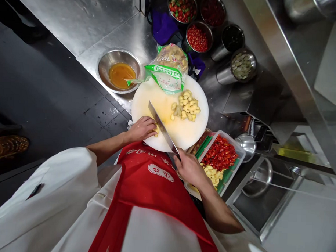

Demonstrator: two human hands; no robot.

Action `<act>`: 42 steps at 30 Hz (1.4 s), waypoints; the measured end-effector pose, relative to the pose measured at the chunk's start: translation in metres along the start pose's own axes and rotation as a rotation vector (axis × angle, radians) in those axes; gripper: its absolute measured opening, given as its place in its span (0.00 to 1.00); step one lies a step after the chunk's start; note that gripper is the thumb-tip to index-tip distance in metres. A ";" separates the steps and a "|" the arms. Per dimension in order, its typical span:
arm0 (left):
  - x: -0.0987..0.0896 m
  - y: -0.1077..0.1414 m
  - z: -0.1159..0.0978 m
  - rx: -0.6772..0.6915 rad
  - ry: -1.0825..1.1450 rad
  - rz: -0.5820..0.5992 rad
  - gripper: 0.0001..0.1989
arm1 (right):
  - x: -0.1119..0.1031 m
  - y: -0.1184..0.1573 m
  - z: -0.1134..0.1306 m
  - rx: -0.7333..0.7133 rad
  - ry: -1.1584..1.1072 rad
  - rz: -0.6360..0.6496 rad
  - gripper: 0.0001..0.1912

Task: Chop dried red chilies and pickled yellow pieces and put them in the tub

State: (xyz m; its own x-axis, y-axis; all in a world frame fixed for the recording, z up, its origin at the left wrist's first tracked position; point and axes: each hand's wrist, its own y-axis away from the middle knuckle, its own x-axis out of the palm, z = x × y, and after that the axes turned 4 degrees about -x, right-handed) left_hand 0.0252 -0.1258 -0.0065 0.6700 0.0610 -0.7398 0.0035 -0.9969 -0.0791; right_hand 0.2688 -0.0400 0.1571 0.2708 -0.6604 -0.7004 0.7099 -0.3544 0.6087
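Note:
My right hand (189, 167) is closed round the handle of a long knife (162, 127), whose blade reaches across the white round cutting board (184, 137). On the board's near left edge, my left hand (142, 128) has its fingers bent together on a pale yellow ginger piece (156, 130), beside the blade. The fingers partly hide that piece. A pile of ginger (188, 105) lies on the right part of the board. At the board's far edge rests an open plastic bag (170, 69) with green print and more pieces inside.
A metal bowl of orange liquid (121, 74) stands left of the board. Near my right hand is a clear tray (240, 152) with chopped red peppers and yellow slices. Several metal containers, one with red peppers (198, 38), stand behind. The counter's edge (84, 62) runs along the left.

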 end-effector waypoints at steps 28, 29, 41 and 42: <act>0.009 0.000 0.005 0.041 -0.041 -0.083 0.16 | 0.008 -0.020 0.001 -0.010 0.029 0.035 0.13; 0.010 0.000 0.005 0.051 -0.051 -0.103 0.16 | 0.012 -0.021 0.000 0.003 0.024 0.031 0.13; 0.004 0.013 -0.004 0.043 -0.142 -0.155 0.17 | 0.015 -0.014 0.002 0.015 -0.038 -0.059 0.15; 0.004 0.014 -0.005 0.040 -0.140 -0.155 0.16 | 0.011 -0.005 0.002 0.011 -0.045 -0.048 0.15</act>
State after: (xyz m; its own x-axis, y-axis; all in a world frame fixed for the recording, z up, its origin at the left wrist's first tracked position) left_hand 0.0317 -0.1398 -0.0074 0.5545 0.2223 -0.8020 0.0672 -0.9725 -0.2232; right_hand 0.2672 -0.0466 0.1474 0.2071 -0.6716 -0.7114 0.7142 -0.3931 0.5791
